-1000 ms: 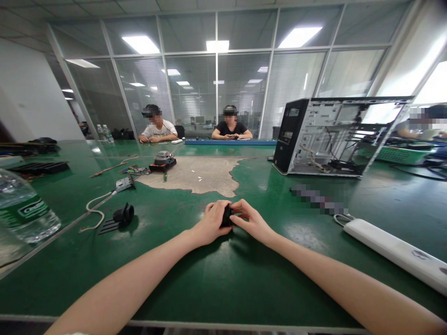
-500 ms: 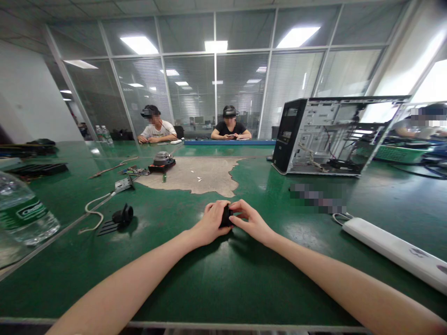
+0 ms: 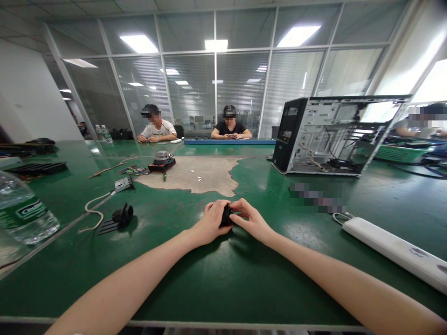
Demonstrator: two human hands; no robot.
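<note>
A small black part [image 3: 226,217] is held low over the green table, and its kind is largely hidden by my fingers. My left hand [image 3: 213,221] wraps around it from the left, thumb below and fingers over the top. From the right, my right hand [image 3: 249,221] has its thumb and fingertips curled against the part's right side. To the left lies a black plastic piece [image 3: 123,215] with a round collar and flat slats, apart from both hands.
An opened computer case [image 3: 296,139] stands at the back right. A white power strip [image 3: 394,249] lies at the right, a water bottle [image 3: 26,214] at the left. Beyond the hands are a bare tan patch [image 3: 209,179] and a heatsink-like unit [image 3: 162,160]. Two people sit opposite.
The fingers of my right hand shift very slightly against the black part. My left hand keeps its hold, and the things on the table stay put.
</note>
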